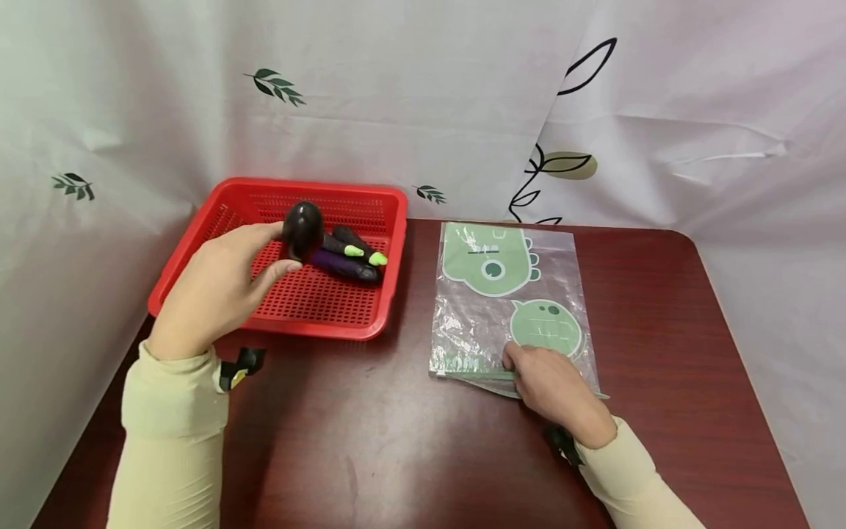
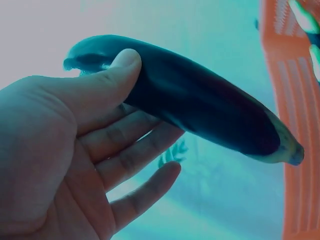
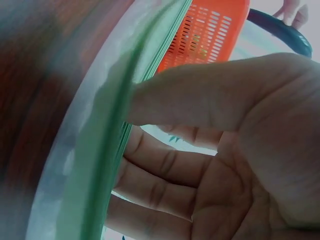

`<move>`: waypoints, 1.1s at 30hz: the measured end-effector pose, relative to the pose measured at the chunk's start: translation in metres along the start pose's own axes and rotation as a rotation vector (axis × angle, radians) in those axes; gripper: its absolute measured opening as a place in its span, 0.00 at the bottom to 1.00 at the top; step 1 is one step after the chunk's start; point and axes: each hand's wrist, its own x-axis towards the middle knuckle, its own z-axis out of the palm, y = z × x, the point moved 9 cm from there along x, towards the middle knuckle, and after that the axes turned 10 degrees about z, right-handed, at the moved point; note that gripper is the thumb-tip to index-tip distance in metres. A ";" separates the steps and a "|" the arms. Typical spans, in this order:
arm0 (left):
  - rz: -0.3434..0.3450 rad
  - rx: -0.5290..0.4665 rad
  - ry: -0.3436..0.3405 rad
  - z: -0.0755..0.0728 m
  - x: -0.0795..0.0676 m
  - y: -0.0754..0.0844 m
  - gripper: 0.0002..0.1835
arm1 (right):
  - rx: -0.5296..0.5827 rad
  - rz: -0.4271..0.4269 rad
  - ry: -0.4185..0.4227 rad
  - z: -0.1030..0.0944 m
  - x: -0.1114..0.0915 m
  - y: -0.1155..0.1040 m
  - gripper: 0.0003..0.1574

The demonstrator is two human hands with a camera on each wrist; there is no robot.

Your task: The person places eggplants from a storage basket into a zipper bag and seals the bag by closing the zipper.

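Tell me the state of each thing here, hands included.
Glossy dark purple eggplant, held up.
Left hand, gripping that eggplant.
Clear plastic bag with green prints, laid out, near edge pinched; unclear whether open.
Right hand, pinching the bag's edge.
Red perforated plastic basket, upright, partly filled.
Dark elongated eggplants, lying in the basket.

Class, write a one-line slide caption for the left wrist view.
The left hand pinches a glossy dark eggplant, with a basket at the picture's right edge.
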 end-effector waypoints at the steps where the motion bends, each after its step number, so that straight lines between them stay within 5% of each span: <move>1: 0.000 -0.004 0.009 0.000 -0.001 0.003 0.26 | -0.002 -0.002 0.001 0.000 0.000 0.000 0.17; 8: 0.014 -0.038 0.085 0.002 -0.007 0.023 0.26 | -0.026 0.000 -0.021 0.003 -0.001 -0.002 0.23; 20: 0.065 -0.108 0.302 -0.008 -0.019 0.060 0.28 | -0.022 0.017 -0.051 0.005 -0.002 0.000 0.15; 33: 0.045 -0.154 0.271 0.011 -0.024 0.079 0.26 | -0.051 0.012 -0.034 0.005 -0.003 0.000 0.15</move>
